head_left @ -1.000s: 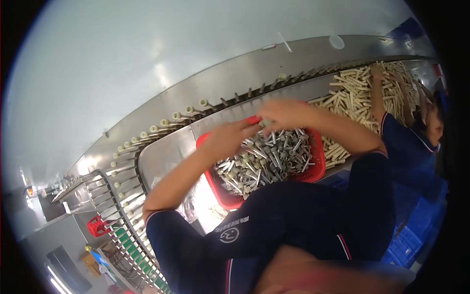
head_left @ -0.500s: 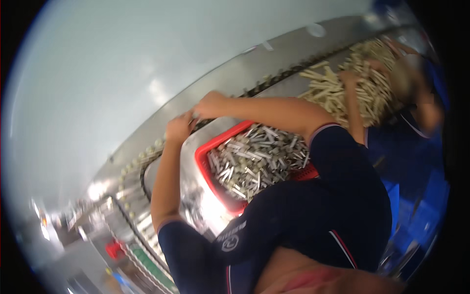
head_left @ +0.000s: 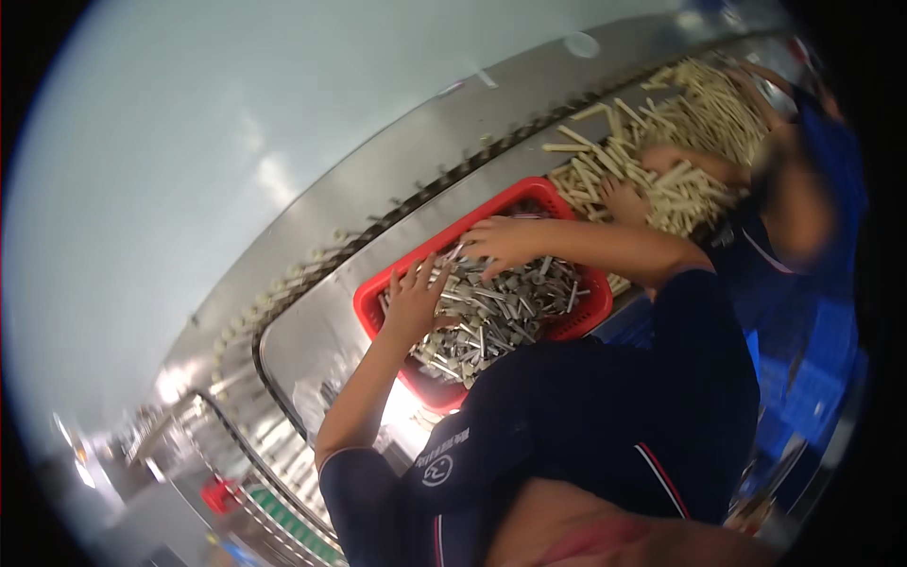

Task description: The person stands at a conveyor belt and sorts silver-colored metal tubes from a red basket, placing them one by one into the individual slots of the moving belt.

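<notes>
Steel bench [head_left: 312, 331] carries a red basket [head_left: 378, 300] heaped with small grey metal pieces [head_left: 501, 317]. Your left hand [head_left: 414, 300] lies flat on the heap near the basket's left rim, grip wide with fingers spread, holding nothing. Your right hand [head_left: 505, 244] rests on the pieces toward the basket's far rim, fingers loosely splayed. Beyond the basket's right end, a pile of pale sticks [head_left: 661, 142] covers the bench, where another person's hand [head_left: 625, 200] presses into it.

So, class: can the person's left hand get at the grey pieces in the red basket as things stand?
Probably yes: the left hand already lies on the grey pieces inside the open red basket, with nothing covering them.
</notes>
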`<action>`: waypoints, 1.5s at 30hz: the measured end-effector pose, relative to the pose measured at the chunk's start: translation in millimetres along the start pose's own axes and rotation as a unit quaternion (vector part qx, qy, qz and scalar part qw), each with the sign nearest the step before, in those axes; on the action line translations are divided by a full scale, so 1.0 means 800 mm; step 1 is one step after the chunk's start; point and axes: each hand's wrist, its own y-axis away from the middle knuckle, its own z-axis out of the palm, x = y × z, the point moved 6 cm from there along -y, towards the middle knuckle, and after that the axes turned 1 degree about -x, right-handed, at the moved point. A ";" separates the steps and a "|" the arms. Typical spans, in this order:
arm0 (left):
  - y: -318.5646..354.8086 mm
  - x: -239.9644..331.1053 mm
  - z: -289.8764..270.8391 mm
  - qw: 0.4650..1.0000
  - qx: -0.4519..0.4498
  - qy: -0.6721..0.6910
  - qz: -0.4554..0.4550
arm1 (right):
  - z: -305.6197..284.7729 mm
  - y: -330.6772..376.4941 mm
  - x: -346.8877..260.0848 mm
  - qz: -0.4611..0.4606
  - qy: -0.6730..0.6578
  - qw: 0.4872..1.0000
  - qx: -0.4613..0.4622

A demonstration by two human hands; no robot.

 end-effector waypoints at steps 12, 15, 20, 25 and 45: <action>-0.035 -0.177 -0.092 0.980 0.088 -0.096 -0.149 | -0.093 -0.194 0.011 0.021 0.064 0.994 0.082; -0.033 -0.176 -0.118 0.981 0.139 -0.097 -0.097 | -0.090 -0.209 0.012 0.014 0.131 0.988 0.076; -0.035 -0.206 -0.070 0.977 -0.017 -0.077 -0.199 | -0.093 -0.202 0.023 0.057 0.108 0.992 0.017; -0.054 -0.190 -0.100 0.988 0.051 -0.045 -0.141 | -0.094 -0.183 0.044 0.002 0.136 0.989 0.065; -0.003 -0.018 0.058 0.978 -0.075 0.162 -0.108 | -0.229 0.033 -0.012 -0.128 -0.044 0.962 0.236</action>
